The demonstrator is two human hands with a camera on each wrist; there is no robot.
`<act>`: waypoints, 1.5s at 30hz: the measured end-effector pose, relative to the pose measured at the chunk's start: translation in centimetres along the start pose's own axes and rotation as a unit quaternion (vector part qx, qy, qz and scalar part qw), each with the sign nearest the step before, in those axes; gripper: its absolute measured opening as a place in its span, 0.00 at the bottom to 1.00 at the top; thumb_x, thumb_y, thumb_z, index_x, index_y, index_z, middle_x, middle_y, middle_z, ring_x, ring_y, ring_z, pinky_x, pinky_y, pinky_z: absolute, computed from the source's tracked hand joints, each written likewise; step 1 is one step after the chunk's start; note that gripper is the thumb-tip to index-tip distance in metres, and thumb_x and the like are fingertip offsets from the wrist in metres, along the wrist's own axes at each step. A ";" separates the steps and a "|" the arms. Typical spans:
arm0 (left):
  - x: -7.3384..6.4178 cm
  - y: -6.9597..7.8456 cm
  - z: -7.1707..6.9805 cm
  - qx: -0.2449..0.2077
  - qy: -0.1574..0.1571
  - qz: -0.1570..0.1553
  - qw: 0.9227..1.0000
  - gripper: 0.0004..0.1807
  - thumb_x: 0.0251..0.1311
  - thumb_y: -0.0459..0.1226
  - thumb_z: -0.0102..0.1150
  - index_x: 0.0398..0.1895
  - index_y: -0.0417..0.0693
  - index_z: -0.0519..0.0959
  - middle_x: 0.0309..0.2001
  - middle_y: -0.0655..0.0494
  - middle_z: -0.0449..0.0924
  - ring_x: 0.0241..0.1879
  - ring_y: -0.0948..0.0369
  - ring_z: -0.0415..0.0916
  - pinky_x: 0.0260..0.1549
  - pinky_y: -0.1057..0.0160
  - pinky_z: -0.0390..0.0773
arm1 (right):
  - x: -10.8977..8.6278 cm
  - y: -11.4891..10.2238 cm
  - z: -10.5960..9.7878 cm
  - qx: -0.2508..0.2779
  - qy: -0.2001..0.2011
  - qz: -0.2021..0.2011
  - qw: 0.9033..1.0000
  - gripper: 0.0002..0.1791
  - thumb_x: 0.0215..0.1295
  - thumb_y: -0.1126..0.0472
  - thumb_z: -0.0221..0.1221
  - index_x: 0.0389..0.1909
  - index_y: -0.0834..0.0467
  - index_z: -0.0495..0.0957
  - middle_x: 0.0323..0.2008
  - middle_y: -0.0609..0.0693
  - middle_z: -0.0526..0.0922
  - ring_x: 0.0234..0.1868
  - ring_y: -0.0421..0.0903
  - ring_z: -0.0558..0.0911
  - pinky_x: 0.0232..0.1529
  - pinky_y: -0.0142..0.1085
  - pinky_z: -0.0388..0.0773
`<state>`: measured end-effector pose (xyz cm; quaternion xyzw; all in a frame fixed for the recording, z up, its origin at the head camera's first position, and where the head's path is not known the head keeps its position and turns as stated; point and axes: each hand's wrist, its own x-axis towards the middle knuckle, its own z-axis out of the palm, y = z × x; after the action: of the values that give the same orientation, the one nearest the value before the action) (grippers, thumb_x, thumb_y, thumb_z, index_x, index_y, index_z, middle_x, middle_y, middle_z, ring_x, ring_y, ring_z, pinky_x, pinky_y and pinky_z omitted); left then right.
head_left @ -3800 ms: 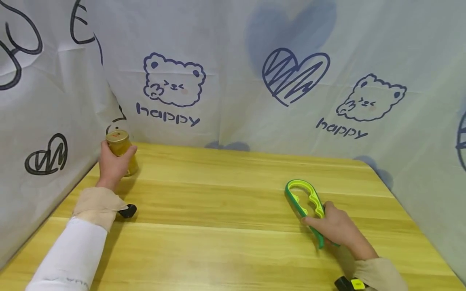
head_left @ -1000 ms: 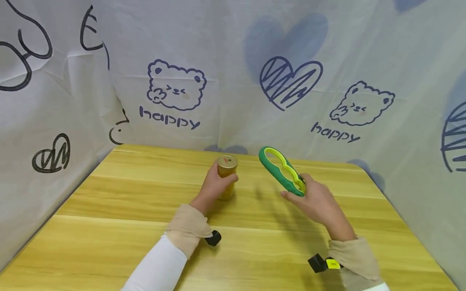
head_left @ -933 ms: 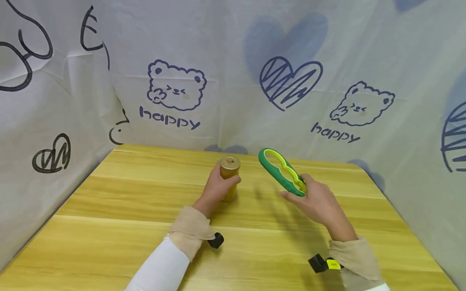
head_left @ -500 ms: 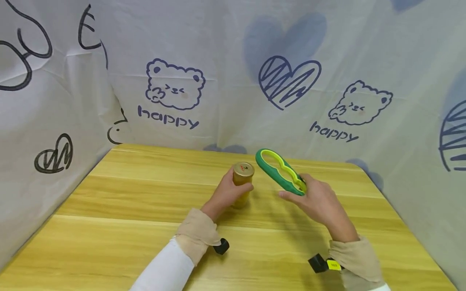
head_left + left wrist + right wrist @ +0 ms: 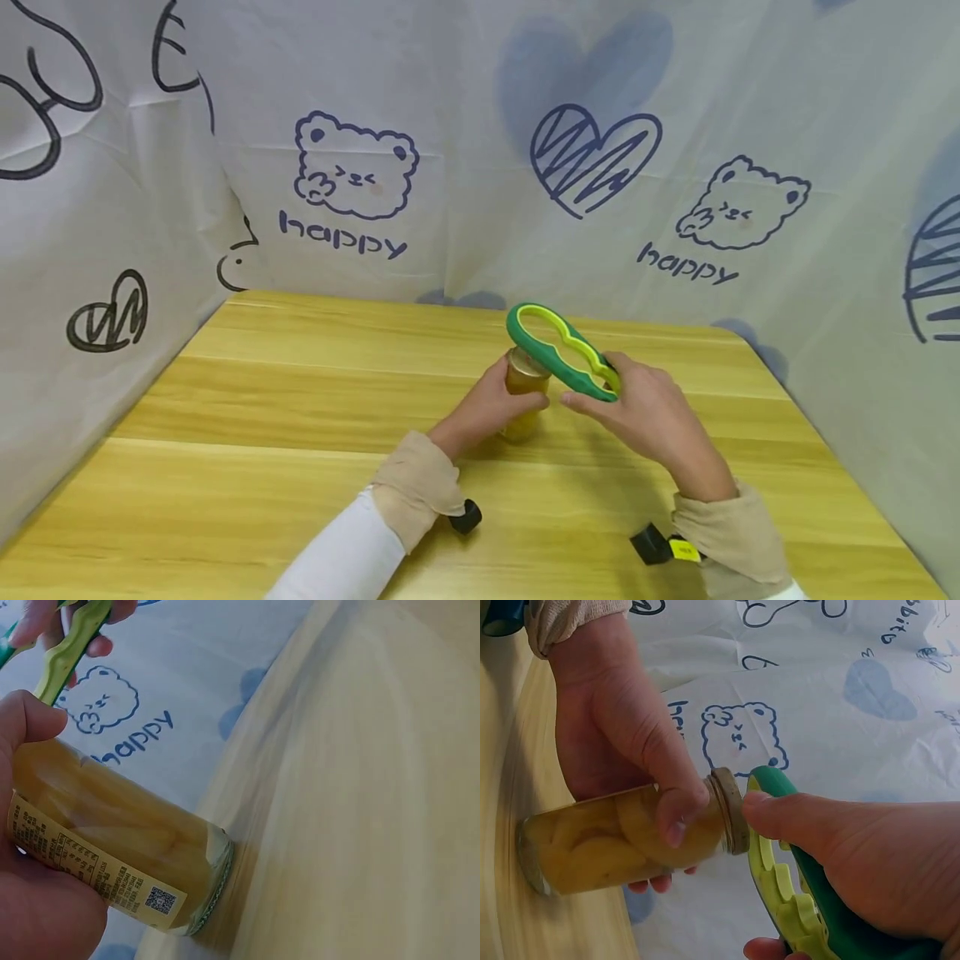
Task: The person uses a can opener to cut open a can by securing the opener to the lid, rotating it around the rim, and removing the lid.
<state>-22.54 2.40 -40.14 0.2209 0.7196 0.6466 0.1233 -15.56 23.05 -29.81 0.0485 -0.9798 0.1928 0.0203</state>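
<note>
Your left hand [image 5: 491,407] curls round the glass jar [image 5: 607,844], which sits at its 3 o'clock, gold lid [image 5: 731,817] uppermost. Your right hand [image 5: 648,410] grips the green opener [image 5: 557,362], its loop pointing to 10 o'clock, right by the lid; I cannot tell whether they touch. Beneath lies the wooden table [image 5: 285,475]; at 12 o'clock hangs the printed white sheet [image 5: 472,225].

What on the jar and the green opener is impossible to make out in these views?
- Whole top of the lid: partly covered in the head view by the green opener.
- Middle of the jar: hidden in the head view by the left hand.
- Fine print on the label: too small and blurred in the left wrist view.
- Opener's handle ends: hidden in the head view by the right hand.
</note>
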 end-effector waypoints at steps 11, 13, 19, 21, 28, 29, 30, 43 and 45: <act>-0.5 0.1 1.0 -0.013 -0.081 0.021 0.996 0.27 0.68 0.40 0.63 0.69 0.58 0.71 0.62 0.54 0.81 0.57 0.64 0.80 0.60 0.60 0.78 | -0.4 -0.9 0.3 -0.012 -0.006 -0.026 1.000 0.37 0.61 0.33 0.67 0.56 0.59 0.75 0.30 0.50 0.78 0.30 0.46 0.75 0.28 0.35 0.68; -0.7 0.2 1.2 -0.015 -0.102 0.023 0.994 0.26 0.69 0.40 0.62 0.69 0.58 0.71 0.63 0.54 0.81 0.57 0.65 0.80 0.60 0.62 0.78 | -0.5 -1.0 0.3 -0.012 -0.008 -0.031 0.999 0.36 0.61 0.33 0.68 0.55 0.59 0.76 0.29 0.50 0.77 0.29 0.45 0.75 0.28 0.35 0.68; -0.9 0.2 1.7 -0.010 -0.121 0.034 0.992 0.26 0.70 0.39 0.62 0.70 0.58 0.72 0.65 0.53 0.79 0.59 0.64 0.79 0.60 0.62 0.78 | -1.0 -1.1 0.2 -0.027 -0.017 -0.033 0.999 0.37 0.59 0.32 0.68 0.56 0.58 0.77 0.27 0.49 0.76 0.28 0.45 0.73 0.28 0.35 0.65; -1.0 0.2 1.8 -0.005 -0.119 0.035 0.992 0.27 0.70 0.39 0.63 0.71 0.60 0.71 0.67 0.55 0.77 0.63 0.63 0.77 0.64 0.60 0.77 | -1.1 -1.2 0.2 -0.033 -0.020 -0.039 0.998 0.38 0.58 0.32 0.69 0.56 0.58 0.77 0.26 0.48 0.75 0.27 0.44 0.73 0.27 0.35 0.65; -1.0 0.2 1.9 -0.010 -0.119 0.047 0.992 0.28 0.72 0.38 0.62 0.73 0.57 0.69 0.71 0.52 0.74 0.69 0.56 0.74 0.69 0.56 0.75 | -1.4 -1.4 0.1 -0.046 -0.013 -0.065 0.997 0.36 0.56 0.31 0.69 0.51 0.56 0.79 0.24 0.47 0.74 0.25 0.43 0.71 0.26 0.34 0.65; -1.1 0.2 1.9 -0.009 -0.117 0.046 0.992 0.28 0.72 0.38 0.61 0.73 0.56 0.69 0.70 0.50 0.74 0.67 0.57 0.75 0.68 0.57 0.75 | -1.5 -1.4 0.0 -0.049 -0.013 -0.067 0.996 0.38 0.57 0.29 0.68 0.52 0.57 0.79 0.24 0.47 0.72 0.25 0.43 0.71 0.25 0.34 0.64; -1.1 0.3 2.0 -0.008 -0.116 0.046 0.992 0.27 0.72 0.38 0.61 0.73 0.54 0.70 0.69 0.49 0.75 0.65 0.57 0.77 0.66 0.57 0.76 | -1.5 -1.4 0.0 -0.053 -0.013 -0.070 0.996 0.39 0.57 0.28 0.67 0.53 0.57 0.78 0.23 0.47 0.71 0.24 0.43 0.70 0.25 0.34 0.64; -1.0 0.0 3.1 -0.061 -0.086 0.086 0.991 0.26 0.65 0.30 0.66 0.66 0.45 0.74 0.61 0.39 0.78 0.50 0.69 0.80 0.56 0.64 0.80 | -1.8 -1.7 0.0 -0.082 -0.011 -0.073 0.994 0.35 0.66 0.29 0.59 0.50 0.58 0.75 0.22 0.47 0.66 0.22 0.43 0.70 0.23 0.34 0.63; -1.1 -0.1 3.1 -0.055 -0.078 0.090 0.991 0.24 0.65 0.31 0.66 0.64 0.44 0.75 0.59 0.40 0.79 0.48 0.70 0.80 0.55 0.66 0.80 | -1.8 -1.7 0.1 -0.085 -0.007 -0.077 0.993 0.34 0.65 0.29 0.60 0.49 0.58 0.75 0.21 0.46 0.66 0.22 0.43 0.69 0.23 0.34 0.63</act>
<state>-20.18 4.64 -40.78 0.3271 0.6484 0.6746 0.1324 -13.56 21.61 -29.39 0.1232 -0.9861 0.1068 0.0327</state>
